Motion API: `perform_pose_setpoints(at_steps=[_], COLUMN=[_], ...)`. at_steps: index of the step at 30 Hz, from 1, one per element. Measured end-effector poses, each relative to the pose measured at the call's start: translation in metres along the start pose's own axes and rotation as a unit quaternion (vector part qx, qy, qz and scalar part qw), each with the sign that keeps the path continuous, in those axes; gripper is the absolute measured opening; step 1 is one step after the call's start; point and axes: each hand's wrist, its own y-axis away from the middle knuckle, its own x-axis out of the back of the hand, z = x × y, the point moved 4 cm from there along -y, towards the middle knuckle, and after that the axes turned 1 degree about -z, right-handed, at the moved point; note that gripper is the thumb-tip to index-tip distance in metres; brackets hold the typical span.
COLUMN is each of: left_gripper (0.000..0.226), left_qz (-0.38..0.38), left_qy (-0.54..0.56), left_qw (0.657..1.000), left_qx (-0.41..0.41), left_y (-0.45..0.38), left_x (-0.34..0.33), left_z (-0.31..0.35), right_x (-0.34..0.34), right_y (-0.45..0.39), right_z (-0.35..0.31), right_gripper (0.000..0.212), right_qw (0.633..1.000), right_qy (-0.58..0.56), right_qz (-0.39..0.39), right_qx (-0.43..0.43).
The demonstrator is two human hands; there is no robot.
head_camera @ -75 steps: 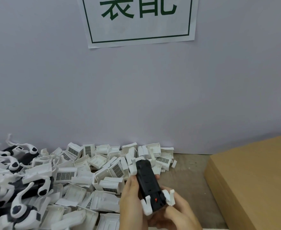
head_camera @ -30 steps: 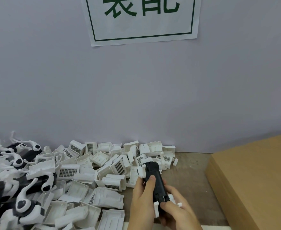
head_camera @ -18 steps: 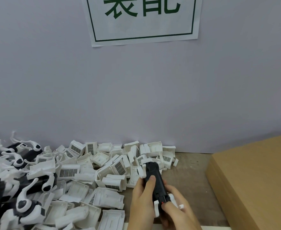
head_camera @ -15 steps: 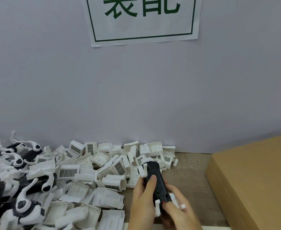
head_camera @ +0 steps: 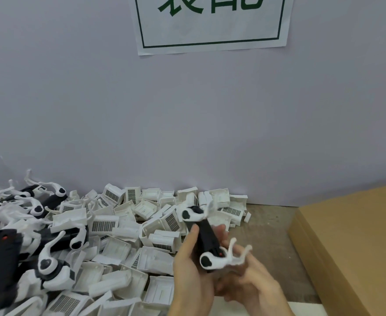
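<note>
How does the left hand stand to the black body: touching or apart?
Touching. The head view shows the left hand gripping the black body, with its thumb laid along the body's side.

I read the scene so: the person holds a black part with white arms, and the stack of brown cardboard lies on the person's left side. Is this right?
Not entirely. In the head view the stack of brown cardboard lies on the person's right side, not the left. The left hand does hold the black part with white arms.
</note>
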Motion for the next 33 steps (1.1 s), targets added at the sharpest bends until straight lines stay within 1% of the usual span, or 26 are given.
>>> perform_pose_setpoints(at_steps=[2, 3, 5, 7, 10, 12, 15, 18, 21, 22, 24, 26, 28, 29, 30, 32, 33], left_gripper=[0.044, 0.037, 0.026, 0.022, 0.021, 0.024, 0.025, 0.025, 0.035, 0.031, 0.019, 0.02, 0.02, 0.024, 0.03, 0.043, 0.048], left_qz=[0.007, 0.016, 0.03, 0.036, 0.078, 0.092, 0.095, 0.079, 0.071, 0.073, 0.079, 0.07, 0.047, 0.036, 0.026, 0.017, 0.018], left_qy=[0.037, 0.054, 0.081, 0.107, 0.136, 0.138, 0.139, 0.151, 0.15, 0.147, 0.142, 0.125, 0.092, 0.068, 0.038, -0.033, -0.07], left_qw=[0.997, 0.993, 0.986, 0.982, 0.976, 0.975, 0.974, 0.974, 0.976, 0.976, 0.977, 0.981, 0.986, 0.988, 0.991, 0.994, 0.994], left_qx=[-0.067, -0.102, -0.142, -0.151, -0.149, -0.147, -0.151, -0.147, -0.142, -0.14, -0.136, -0.133, -0.134, -0.131, -0.123, -0.1, -0.087], left_y=[0.001, 0.001, 0.002, 0.001, -0.002, -0.002, -0.001, -0.002, -0.004, -0.005, -0.007, -0.008, -0.008, -0.008, -0.008, -0.01, -0.011], left_x=[0.005, 0.008, 0.01, 0.015, 0.023, 0.026, 0.026, 0.025, 0.025, 0.026, 0.026, 0.025, 0.024, 0.022, 0.019, 0.017, 0.016], left_z=[0.016, 0.023, 0.035, 0.04, 0.043, 0.043, 0.043, 0.043, 0.042, 0.041, 0.04, 0.039, 0.038, 0.037, 0.035, 0.029, 0.026], right_x=[0.011, 0.015, 0.014, 0.007, -0.005, -0.015, -0.023, -0.028, -0.029, -0.028, -0.025, -0.02, -0.009, -0.001, 0.007, 0.025, 0.034], right_y=[-0.001, 0.0, 0.003, 0.004, -0.006, -0.02, -0.048, -0.073, -0.085, -0.086, -0.084, -0.076, -0.066, -0.059, -0.051, -0.032, -0.022], right_z=[0.002, 0.001, -0.002, -0.009, -0.019, -0.023, -0.026, -0.025, -0.022, -0.022, -0.023, -0.027, -0.031, -0.033, -0.034, -0.038, -0.038], right_gripper=[0.055, 0.056, 0.052, 0.046, 0.042, 0.043, 0.04, 0.025, 0.012, 0.011, 0.024, 0.032, 0.04, 0.041, 0.036, 0.014, 0.015], right_qw=[0.996, 0.99, 0.973, 0.953, 0.921, 0.905, 0.876, 0.842, 0.827, 0.824, 0.828, 0.848, 0.87, 0.879, 0.885, 0.886, 0.889], right_qy=[0.035, 0.074, 0.166, 0.251, 0.347, 0.394, 0.455, 0.512, 0.531, 0.531, 0.514, 0.473, 0.43, 0.41, 0.395, 0.387, 0.373], right_qz=[0.082, 0.112, 0.142, 0.141, 0.119, 0.093, 0.078, 0.082, 0.115, 0.132, 0.158, 0.176, 0.191, 0.201, 0.211, 0.227, 0.236], right_qx=[0.027, 0.045, 0.073, 0.1, 0.13, 0.132, 0.14, 0.149, 0.145, 0.147, 0.158, 0.162, 0.15, 0.138, 0.129, 0.121, 0.12])
